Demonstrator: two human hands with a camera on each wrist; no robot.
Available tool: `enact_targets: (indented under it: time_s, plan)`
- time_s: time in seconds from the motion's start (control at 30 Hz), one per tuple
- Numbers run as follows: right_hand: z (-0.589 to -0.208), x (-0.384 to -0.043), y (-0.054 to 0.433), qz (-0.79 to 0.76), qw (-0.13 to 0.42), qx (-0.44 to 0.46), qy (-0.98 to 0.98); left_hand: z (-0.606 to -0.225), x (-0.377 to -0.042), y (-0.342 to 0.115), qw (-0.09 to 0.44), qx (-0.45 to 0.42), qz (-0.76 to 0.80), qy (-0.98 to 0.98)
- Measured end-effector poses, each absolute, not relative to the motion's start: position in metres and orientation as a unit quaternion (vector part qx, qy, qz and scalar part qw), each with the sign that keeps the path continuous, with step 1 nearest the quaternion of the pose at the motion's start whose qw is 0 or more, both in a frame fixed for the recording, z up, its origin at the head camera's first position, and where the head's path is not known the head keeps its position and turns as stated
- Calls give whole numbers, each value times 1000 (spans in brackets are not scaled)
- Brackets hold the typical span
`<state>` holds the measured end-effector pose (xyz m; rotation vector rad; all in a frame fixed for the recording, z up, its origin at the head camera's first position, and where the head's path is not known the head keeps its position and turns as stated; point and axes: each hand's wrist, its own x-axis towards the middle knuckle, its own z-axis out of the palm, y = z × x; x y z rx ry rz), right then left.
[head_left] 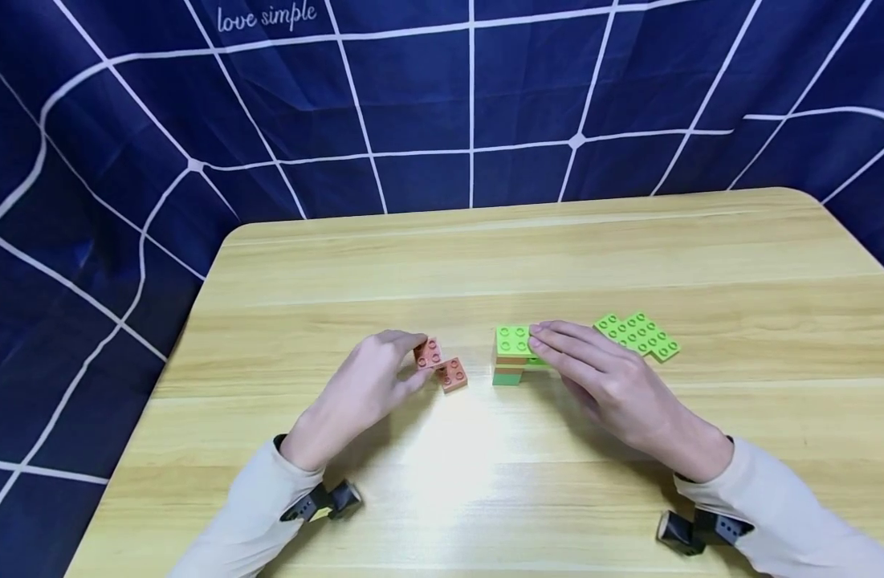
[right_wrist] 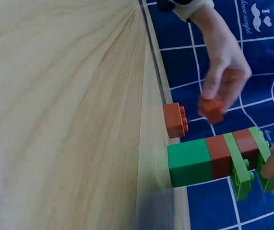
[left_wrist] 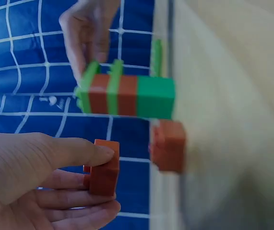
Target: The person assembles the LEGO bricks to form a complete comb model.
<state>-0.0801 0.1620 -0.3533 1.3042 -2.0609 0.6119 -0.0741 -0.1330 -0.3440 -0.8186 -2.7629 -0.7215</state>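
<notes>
Between thumb and fingers, my left hand [head_left: 365, 385] pinches an orange-red building brick [left_wrist: 105, 170], which is up off the table in both wrist views. A second orange-red brick [head_left: 454, 376] sits on the table just below it. To the right stands a brick stack [right_wrist: 189, 163]: a green brick at the bottom, then red-brown bricks alternating with light green plates. My right hand [head_left: 615, 385] grips the overhanging right end of the stack's top light green plate [head_left: 513, 340], fingers over it. In the head view this hand hides much of the stack's right side.
Light green studded plates [head_left: 635, 335] lie on the wooden table [head_left: 413, 273] behind the right hand. A dark blue cloth [head_left: 413, 96] with white grid lines hangs behind the table and at its left. Each wrist wears a black strap-mounted device.
</notes>
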Motion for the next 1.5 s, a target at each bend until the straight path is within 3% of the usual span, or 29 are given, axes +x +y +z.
enact_targets:
  time_s: [0.93, 1.5]
  plan:
    - [-353, -79, 163, 234, 309, 492, -779, -299, -84, -87, 94, -354, -229, -902]
    - [-359, -74, 163, 243, 296, 492, -782, -301, -84, -71, 77, -392, -213, -892]
